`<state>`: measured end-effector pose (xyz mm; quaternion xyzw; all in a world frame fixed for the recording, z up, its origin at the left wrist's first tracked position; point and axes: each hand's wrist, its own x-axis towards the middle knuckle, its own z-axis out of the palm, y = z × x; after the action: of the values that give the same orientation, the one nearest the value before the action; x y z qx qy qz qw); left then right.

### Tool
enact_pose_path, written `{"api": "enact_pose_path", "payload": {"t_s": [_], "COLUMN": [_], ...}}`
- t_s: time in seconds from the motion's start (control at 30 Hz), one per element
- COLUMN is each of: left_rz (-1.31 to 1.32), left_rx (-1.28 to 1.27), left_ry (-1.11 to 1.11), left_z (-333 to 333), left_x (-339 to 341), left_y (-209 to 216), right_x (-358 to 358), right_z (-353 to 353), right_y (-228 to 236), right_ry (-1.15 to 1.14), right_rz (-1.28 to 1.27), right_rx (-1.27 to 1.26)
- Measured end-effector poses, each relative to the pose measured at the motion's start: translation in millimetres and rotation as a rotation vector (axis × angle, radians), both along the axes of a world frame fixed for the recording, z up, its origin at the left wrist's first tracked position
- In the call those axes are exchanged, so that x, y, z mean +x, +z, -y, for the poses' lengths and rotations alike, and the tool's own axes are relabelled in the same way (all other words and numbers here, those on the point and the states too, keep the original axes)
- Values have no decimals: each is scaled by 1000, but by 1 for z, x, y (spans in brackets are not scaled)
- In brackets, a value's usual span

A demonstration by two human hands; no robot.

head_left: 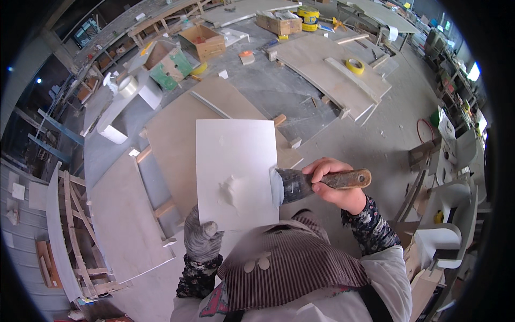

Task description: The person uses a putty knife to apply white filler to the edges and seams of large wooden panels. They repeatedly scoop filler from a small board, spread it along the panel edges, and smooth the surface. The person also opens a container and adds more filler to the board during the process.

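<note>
My left hand (204, 236), in a grey knit glove, grips the lower left corner of a flat white board (241, 145), thumb on top. A mound of white paste (230, 192) lies on the board's lower middle, with a faint smear above it. My bare right hand (338, 185) is wrapped round the worn wooden handle of a putty knife (295, 185). Its wide dark blade points left, and pale paste coats the blade's edge, which meets the board's right edge. The left hand's other fingers are hidden beneath the board.
Beyond the board lies a large table with brown panels (177, 123) and wood strips. Farther off are a wooden box (201, 43), a green-sided box (169, 67), yellow tape (354, 66) and yellow tins (308, 19). Curved white pieces (440, 241) stand at the right; a wooden frame (75, 231) stands left.
</note>
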<state>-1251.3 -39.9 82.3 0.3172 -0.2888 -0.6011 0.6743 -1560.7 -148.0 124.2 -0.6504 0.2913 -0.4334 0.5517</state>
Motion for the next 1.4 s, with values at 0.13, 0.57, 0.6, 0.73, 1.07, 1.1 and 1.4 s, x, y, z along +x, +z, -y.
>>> {"api": "enact_pose_path", "payload": {"t_s": [0.13, 0.57, 0.6, 0.73, 1.07, 1.1, 1.4], "left_rz": [4, -130, -127, -128, -90, -89, -84], "left_rx": [37, 56, 78, 158, 275, 278, 294], "left_ry": [-24, 302, 324, 399, 487, 490, 492], "left_z": [8, 29, 32, 36, 21, 21, 16], "left_x": [4, -14, -18, -31, -50, -51, -55], "left_y": [-13, 0, 1, 5, 18, 19, 19], "right_x": [-8, -110, -110, -88, -44, -42, -30], "right_z": [-1, 65, 69, 81, 98, 99, 100], "right_y": [-13, -182, -199, -251, -272, -272, -284], "right_ry": [-127, -179, -196, -45, 0, -34, -5], "right_rz": [-17, 743, 794, 905, 921, 929, 898], "right_rx": [42, 896, 1015, 1263, 1467, 1487, 1535]}}
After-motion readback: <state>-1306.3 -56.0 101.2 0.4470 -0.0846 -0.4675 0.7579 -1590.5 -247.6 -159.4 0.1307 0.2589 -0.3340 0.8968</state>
